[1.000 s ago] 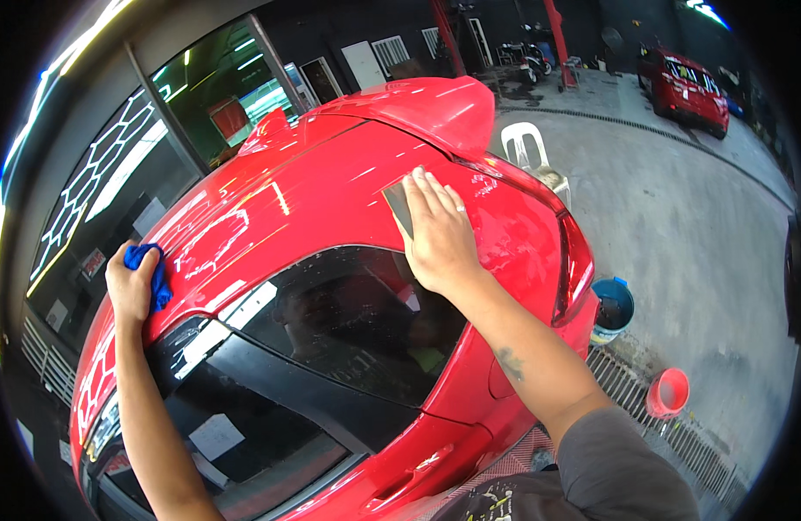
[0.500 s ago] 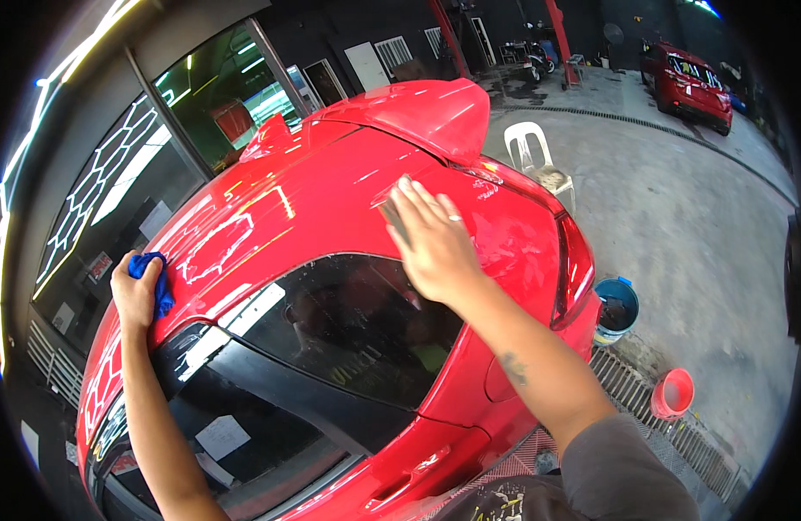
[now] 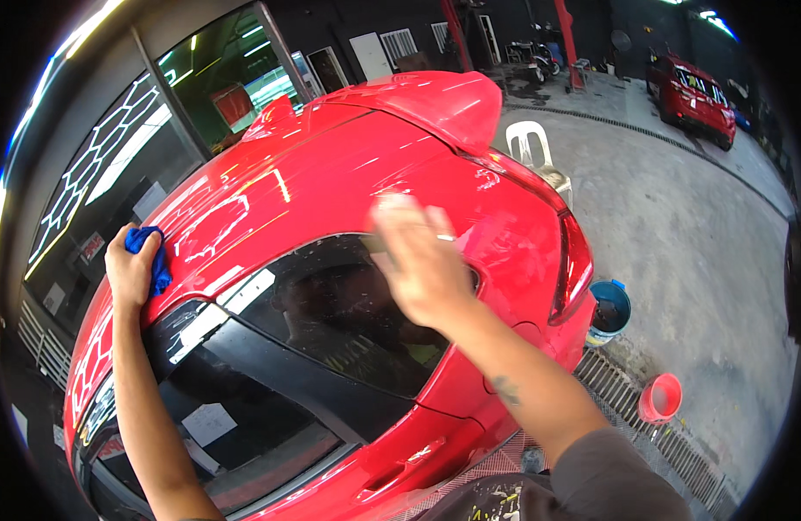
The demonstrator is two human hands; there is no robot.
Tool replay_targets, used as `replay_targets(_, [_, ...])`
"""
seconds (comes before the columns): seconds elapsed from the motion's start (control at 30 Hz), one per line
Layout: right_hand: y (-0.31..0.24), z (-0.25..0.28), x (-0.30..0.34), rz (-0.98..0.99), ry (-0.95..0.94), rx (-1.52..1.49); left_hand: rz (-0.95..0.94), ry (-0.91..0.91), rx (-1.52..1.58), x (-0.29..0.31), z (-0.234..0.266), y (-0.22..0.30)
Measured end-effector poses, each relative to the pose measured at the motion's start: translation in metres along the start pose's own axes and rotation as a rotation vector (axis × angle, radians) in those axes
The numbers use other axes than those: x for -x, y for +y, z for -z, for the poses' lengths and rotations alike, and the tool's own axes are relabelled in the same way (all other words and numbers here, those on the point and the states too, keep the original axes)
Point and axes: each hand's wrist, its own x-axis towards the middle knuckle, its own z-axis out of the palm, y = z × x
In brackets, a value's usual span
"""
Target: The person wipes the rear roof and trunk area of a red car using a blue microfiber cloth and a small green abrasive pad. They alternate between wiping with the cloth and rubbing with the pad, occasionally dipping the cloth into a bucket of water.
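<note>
At the roof edge of the red car (image 3: 322,165), my left hand (image 3: 129,276) is closed round a bunched blue cloth (image 3: 160,271) and rests against the paint. My right hand (image 3: 422,265), blurred by motion, lies over the rear side panel just above the rear side window (image 3: 331,313). Its fingers stretch forward, pressed flat over a thin brownish pad (image 3: 379,258); only the pad's edge shows beside the thumb, so its exact kind is unclear. Pale smears mark the paint around the right hand, and small specks dot the dark glass.
Right of the tail light (image 3: 576,269), a blue bucket (image 3: 609,313) and a pink bucket (image 3: 660,398) stand by a floor grate (image 3: 617,391). A white plastic chair (image 3: 529,143) stands behind the car. Farther back is another red car (image 3: 695,100). The spoiler (image 3: 444,104) juts out at the roof's rear.
My right hand has moved back toward me and slightly left, down to the window's upper edge. My left hand keeps its hold on the blue cloth at the roof edge. The view has shifted slightly.
</note>
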Motion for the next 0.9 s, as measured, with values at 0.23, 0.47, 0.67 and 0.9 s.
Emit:
replay_targets(0.23, [0.113, 0.017, 0.132, -0.595, 0.216, 0.075, -0.027, -0.018, -0.006, -0.003, -0.019, 0.02])
replay_targets(0.47, [-0.027, -0.013, 0.008, -0.022, 0.11, 0.048, 0.019, -0.077, -0.015, 0.004, -0.007, 0.021])
replay_targets(0.67, [0.054, 0.012, 0.149, -0.554, 0.2, 0.146, 0.013, -0.079, -0.054, -0.006, -0.012, 0.032])
replay_targets(0.9, [-0.048, -0.03, 0.001, -0.043, 0.16, 0.032, 0.009, -0.109, 0.003, -0.002, -0.013, 0.019])
